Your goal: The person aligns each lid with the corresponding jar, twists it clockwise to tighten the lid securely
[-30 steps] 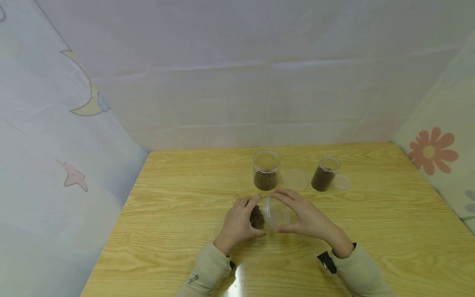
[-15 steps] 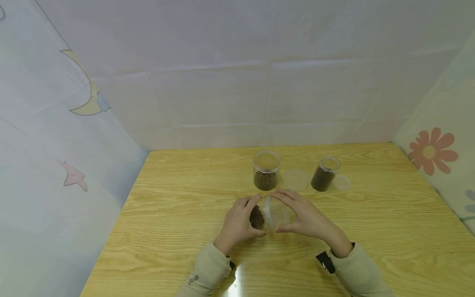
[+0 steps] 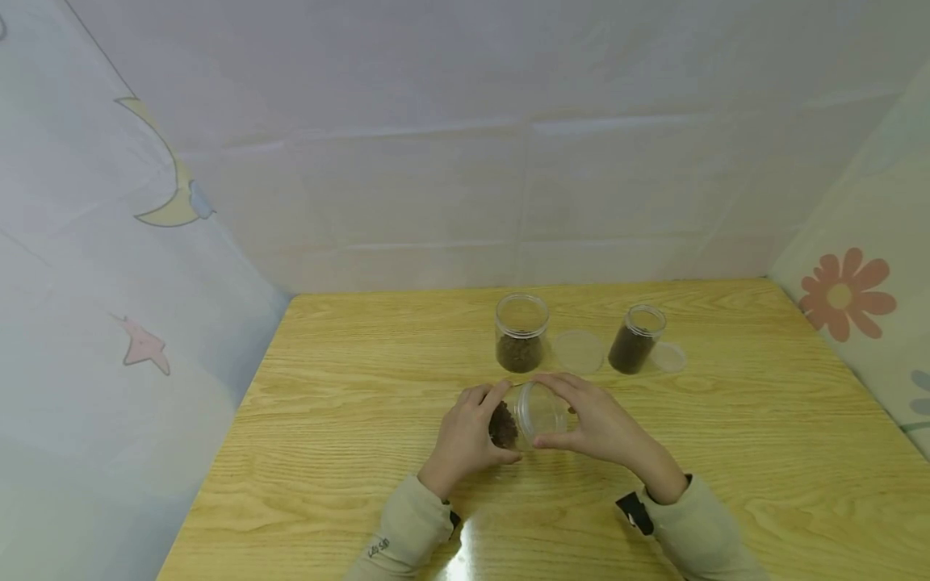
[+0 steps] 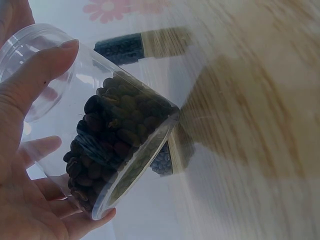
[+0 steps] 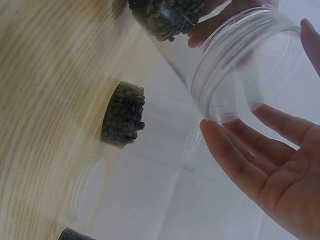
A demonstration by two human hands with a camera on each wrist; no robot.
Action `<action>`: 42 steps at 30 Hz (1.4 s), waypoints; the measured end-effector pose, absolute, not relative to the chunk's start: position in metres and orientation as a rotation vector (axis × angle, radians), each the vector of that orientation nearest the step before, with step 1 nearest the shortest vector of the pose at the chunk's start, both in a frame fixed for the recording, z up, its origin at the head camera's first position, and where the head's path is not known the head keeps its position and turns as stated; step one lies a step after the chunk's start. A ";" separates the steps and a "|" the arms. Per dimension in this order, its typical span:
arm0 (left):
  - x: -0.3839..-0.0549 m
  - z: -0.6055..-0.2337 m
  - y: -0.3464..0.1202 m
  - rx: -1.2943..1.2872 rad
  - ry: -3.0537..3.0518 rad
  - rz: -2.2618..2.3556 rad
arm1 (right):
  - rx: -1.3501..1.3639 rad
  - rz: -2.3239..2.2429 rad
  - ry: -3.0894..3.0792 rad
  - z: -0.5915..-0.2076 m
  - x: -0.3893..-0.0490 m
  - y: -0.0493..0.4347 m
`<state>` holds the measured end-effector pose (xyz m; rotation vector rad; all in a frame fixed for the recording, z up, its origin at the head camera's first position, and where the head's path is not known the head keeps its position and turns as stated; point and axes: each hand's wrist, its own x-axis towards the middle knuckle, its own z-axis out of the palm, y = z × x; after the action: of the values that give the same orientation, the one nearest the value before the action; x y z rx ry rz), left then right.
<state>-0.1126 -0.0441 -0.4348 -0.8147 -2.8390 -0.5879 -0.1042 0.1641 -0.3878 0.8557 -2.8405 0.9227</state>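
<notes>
A clear jar (image 4: 32, 132), partly filled with brown coffee beans (image 4: 107, 140), leans sideways over the table with its mouth toward my right hand. My left hand (image 3: 467, 432) grips its body, thumb on one side and fingers on the other. A clear, ridged lid (image 5: 235, 65) covers the jar's mouth end. My right hand (image 3: 599, 424) spans this lid, with the thumb on the near edge and the fingertips on the far edge; the palm stands away from it. The jar's base is partly hidden by the left hand in the head view.
Behind my hands stands a wide clear jar (image 3: 521, 347) of beans, with a flat translucent lid (image 3: 579, 352) beside it. Farther right is a narrower jar (image 3: 634, 347) of dark beans and a smaller lid (image 3: 668, 357). All are on the wooden table (image 3: 349, 387).
My right thumb has shifted left along the lid's near edge, and the right hand has turned slightly. The lid's face shows rounder. My left hand stays where it was.
</notes>
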 end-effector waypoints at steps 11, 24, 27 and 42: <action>-0.113 -0.436 -0.044 -0.816 -2.837 -0.584 | 0.824 0.921 -2.875 -0.389 -0.105 0.164; -0.112 -0.435 -0.044 -0.817 -2.821 -0.565 | 0.933 0.781 -2.858 -0.390 -0.104 0.170; -0.112 -0.435 -0.044 -0.820 -2.816 -0.584 | 1.019 0.768 -2.798 -0.394 -0.104 0.175; -0.112 -0.434 -0.044 -0.818 -2.826 -0.562 | 1.153 0.772 -2.675 -0.401 -0.108 0.175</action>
<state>-0.1117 -0.0442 -0.4344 -0.8179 -2.8262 -0.5615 -0.1076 0.1755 -0.4014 1.1531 -2.6749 0.7719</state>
